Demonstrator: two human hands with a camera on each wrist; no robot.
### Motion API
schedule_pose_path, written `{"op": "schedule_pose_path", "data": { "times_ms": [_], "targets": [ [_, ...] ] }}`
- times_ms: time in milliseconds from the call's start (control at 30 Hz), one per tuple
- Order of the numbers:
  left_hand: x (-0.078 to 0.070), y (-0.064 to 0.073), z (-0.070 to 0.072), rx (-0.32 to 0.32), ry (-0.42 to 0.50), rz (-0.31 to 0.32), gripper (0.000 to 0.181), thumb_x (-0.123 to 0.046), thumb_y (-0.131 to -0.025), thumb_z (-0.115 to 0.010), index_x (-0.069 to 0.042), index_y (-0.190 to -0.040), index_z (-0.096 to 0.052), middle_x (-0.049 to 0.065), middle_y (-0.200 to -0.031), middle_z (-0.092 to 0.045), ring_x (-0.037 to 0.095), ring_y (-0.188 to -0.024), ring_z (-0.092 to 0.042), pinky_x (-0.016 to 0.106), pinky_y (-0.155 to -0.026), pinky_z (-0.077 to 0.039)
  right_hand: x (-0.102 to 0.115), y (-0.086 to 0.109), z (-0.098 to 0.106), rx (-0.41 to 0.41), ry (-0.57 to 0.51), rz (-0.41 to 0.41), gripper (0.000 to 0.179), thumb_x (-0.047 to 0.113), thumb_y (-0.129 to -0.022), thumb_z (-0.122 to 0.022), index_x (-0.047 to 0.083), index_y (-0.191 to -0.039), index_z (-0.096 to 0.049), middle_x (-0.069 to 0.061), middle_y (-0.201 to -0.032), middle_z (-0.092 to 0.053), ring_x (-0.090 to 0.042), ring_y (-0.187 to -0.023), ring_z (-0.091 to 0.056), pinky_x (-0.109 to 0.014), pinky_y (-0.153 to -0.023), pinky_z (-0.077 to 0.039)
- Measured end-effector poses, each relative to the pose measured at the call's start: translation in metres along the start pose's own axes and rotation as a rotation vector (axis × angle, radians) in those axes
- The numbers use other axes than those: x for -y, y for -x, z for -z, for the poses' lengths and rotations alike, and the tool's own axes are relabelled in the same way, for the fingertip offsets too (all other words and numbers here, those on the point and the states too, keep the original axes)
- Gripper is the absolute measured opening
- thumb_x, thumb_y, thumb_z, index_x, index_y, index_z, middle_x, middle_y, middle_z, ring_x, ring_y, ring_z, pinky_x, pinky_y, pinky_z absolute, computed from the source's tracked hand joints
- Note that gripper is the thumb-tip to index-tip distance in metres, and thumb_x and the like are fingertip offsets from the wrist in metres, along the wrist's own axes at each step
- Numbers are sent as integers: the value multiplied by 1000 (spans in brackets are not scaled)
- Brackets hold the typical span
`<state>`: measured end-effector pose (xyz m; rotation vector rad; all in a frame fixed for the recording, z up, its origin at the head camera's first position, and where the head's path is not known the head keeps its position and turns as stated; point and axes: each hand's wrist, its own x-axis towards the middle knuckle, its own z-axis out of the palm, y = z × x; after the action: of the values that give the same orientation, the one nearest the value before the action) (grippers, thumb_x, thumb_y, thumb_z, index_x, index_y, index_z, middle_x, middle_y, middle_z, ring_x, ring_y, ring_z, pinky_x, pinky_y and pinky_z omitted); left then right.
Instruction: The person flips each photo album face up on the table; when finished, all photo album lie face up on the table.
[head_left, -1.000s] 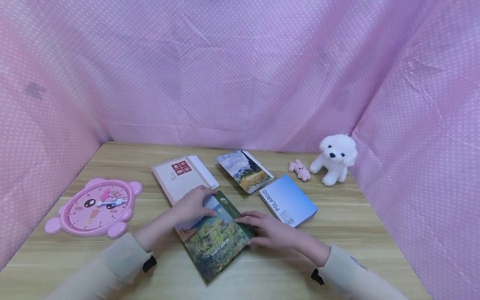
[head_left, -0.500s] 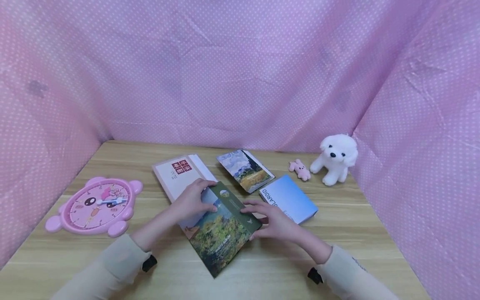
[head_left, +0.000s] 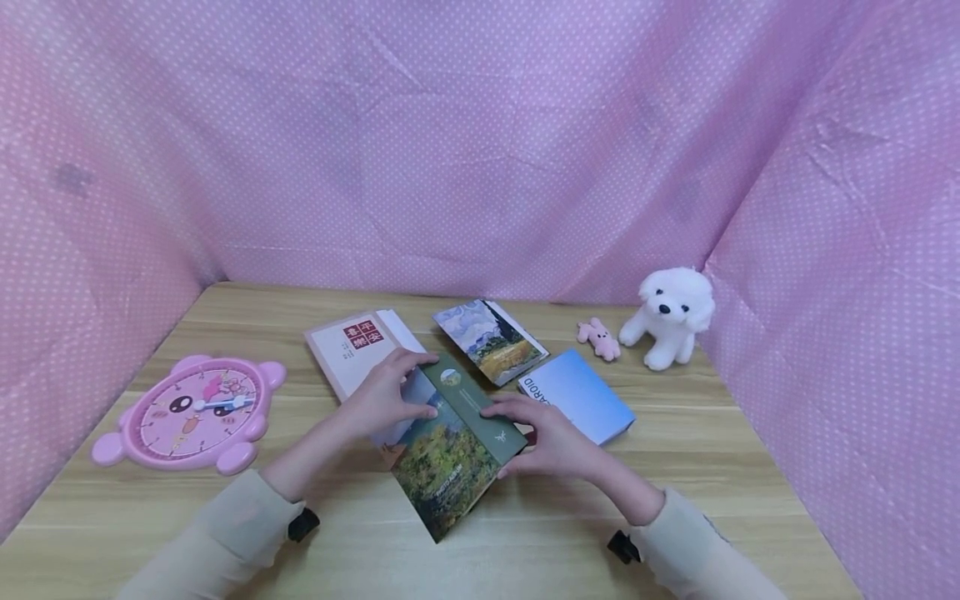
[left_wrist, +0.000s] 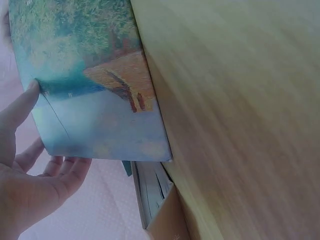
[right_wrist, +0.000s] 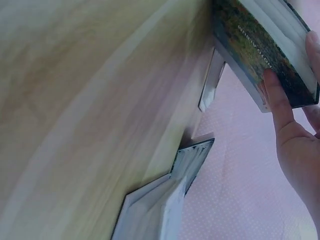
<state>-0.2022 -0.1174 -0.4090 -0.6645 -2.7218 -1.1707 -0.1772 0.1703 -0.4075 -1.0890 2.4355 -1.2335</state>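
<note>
A photo album (head_left: 457,467) with a painted landscape cover and a dark green band is held between both hands in the head view. My left hand (head_left: 382,392) grips its upper left corner, thumb on the cover and fingertips around the edge in the left wrist view. At the right edge my right hand (head_left: 551,437) holds the band side; the right wrist view shows its thumb on one cover and fingers on the opposite side, across the white page edges. The album is tilted close over the table and overlaps a pale book (head_left: 352,354) with a red character stamp.
Behind the hands lie a landscape-covered book (head_left: 491,342) and a blue POLAROID book (head_left: 588,400). A pink bear-shaped clock (head_left: 191,412) lies at left. A small pink toy (head_left: 600,340) and a white plush dog (head_left: 667,317) are at right. Pink dotted cloth (head_left: 480,150) surrounds the table.
The photo album has shifted away and slightly right, its green band tipping into fuller view. Both hands keep their hold and move along with it. The other objects stay in place.
</note>
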Motion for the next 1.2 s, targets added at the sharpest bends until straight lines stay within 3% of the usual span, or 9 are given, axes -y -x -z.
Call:
{"op": "schedule_pose_path", "data": {
  "times_ms": [267,533,733,933,1200],
  "targets": [
    [-2,-5,4,-36,71,-9,75,-23,-65,-87,-17,-131,-53,7,-121,-52,23,-104,-54,40,-90,-51,9,-4,8,-40,22,51,69,30,-66,-85,21,-129,-57,-6,-145,-42,-26,-119,-53,-24,-66,-57],
    [-5,-11,5,-64,143,-10,79,-17,-65,-87,-18,-134,-49,8,-124,-49,24,-107,-54,36,-87,-53,16,-6,15,-64,41,69,71,28,-66,-86,22,-130,-56,-6,-146,-41,-24,-112,-55,-24,-64,-57],
    [-9,-16,3,-103,190,-26,89,-12,-63,-88,-14,-140,-43,10,-121,-49,25,-105,-54,37,-87,-53,20,-7,23,-55,53,94,74,29,-66,-85,21,-132,-53,-4,-144,-44,-21,-113,-54,-25,-66,-57],
    [-11,-21,1,-120,221,-29,102,-9,-61,-88,-19,-146,-33,11,-118,-49,27,-102,-57,37,-85,-54,25,-9,30,-37,93,137,78,29,-66,-85,20,-134,-50,-3,-141,-47,-19,-115,-55,-23,-66,-56],
    [-11,-24,-1,-129,217,-45,103,-6,-58,-89,-17,-144,-35,11,-117,-50,26,-103,-56,37,-90,-52,28,-10,32,-16,113,154,77,25,-66,-85,20,-134,-50,-3,-138,-51,-18,-110,-56,-22,-67,-56]
  ]
}}
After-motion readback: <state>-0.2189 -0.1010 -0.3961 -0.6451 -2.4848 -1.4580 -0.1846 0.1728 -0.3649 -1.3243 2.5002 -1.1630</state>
